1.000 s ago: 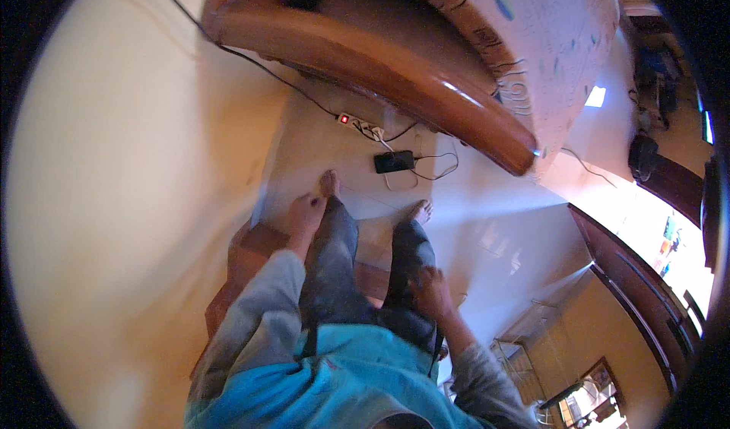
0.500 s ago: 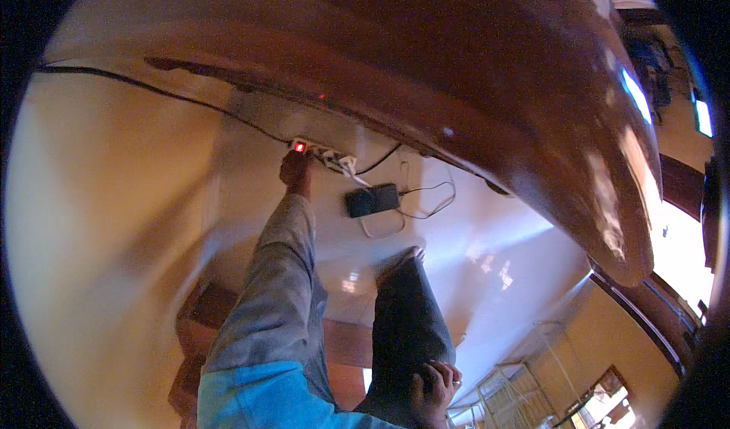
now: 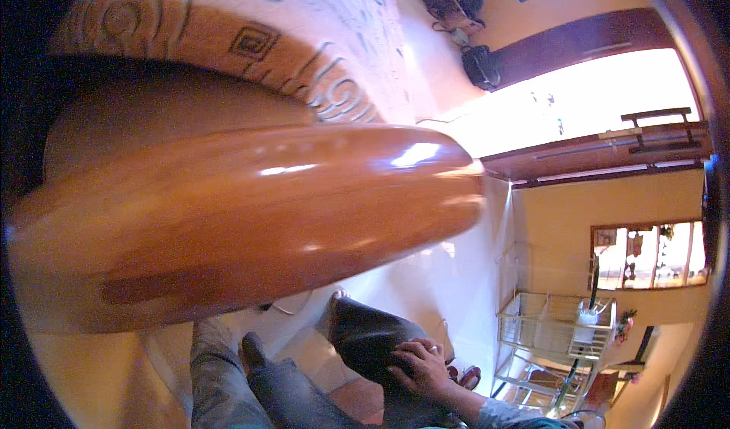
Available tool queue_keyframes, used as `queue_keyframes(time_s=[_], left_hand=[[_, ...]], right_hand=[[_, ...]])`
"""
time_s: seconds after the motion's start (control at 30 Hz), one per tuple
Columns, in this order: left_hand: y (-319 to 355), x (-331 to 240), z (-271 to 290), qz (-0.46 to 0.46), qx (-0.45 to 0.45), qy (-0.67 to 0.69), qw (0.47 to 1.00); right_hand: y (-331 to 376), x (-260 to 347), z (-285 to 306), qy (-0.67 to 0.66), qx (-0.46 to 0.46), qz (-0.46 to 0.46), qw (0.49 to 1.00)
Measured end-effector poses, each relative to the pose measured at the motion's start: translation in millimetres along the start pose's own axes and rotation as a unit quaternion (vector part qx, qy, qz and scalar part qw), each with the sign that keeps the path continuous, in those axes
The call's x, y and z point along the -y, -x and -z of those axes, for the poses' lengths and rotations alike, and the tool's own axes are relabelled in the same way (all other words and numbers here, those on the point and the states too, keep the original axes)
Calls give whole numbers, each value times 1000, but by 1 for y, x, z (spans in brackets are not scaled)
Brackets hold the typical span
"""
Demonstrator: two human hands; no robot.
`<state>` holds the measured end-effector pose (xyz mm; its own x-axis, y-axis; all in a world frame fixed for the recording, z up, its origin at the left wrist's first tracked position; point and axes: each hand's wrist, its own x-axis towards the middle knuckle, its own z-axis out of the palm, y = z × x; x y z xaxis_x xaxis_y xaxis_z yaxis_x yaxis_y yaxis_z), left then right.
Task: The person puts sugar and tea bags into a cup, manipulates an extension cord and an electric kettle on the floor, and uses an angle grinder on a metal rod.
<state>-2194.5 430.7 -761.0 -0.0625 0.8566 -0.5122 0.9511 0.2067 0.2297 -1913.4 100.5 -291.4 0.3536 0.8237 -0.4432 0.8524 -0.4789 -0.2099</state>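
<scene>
A broad, glossy brown wooden furniture end, like an armrest [image 3: 251, 208], fills the middle of the view. My left forearm in a grey sleeve [image 3: 220, 368] reaches up beneath its lower edge, and the wood hides my left hand. My right hand [image 3: 422, 364] lies on the dark trouser leg [image 3: 372, 330] over my knee, fingers stretched out and nothing held. Just under the wood's edge shows part of a pale looped cable [image 3: 295, 307]. The power strip and the dark phone-like device are hidden behind the wood.
Patterned fabric [image 3: 304, 64] with swirls and squares lies beyond the wood. A cream wire rack [image 3: 555, 315] stands at the right, below a window [image 3: 646, 254]. Reddish shoes [image 3: 465, 376] sit beside my right knee. A dark bag [image 3: 480, 68] hangs near the bright doorway [image 3: 578, 94].
My view has swung up and right, so the wooden piece now covers the power strip, the device and my left hand. My right hand remains on my leg.
</scene>
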Motion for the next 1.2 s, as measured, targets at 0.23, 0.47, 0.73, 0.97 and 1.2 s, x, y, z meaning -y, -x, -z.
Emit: queue_keyframes(time_s=[0.23,0.47,0.73,0.97,1.2], left_hand=[[139,160,30,-278,-72,-286,914],[333,45,177,-82,198,-75,974],[405,-139,264,-80,223,43,971],[422,-253,251,-109,256,58,959],[349,-450,236,-216,257,65,940]], right_hand=[[35,-19,11,-159,20,-43,986],[112,-101,26,-326,63,-107,937],[102,-236,150,-323,67,-214,919],[2,-354,301,-353,-184,-195,897],[-3,-478,309,-319,-163,-285,889]])
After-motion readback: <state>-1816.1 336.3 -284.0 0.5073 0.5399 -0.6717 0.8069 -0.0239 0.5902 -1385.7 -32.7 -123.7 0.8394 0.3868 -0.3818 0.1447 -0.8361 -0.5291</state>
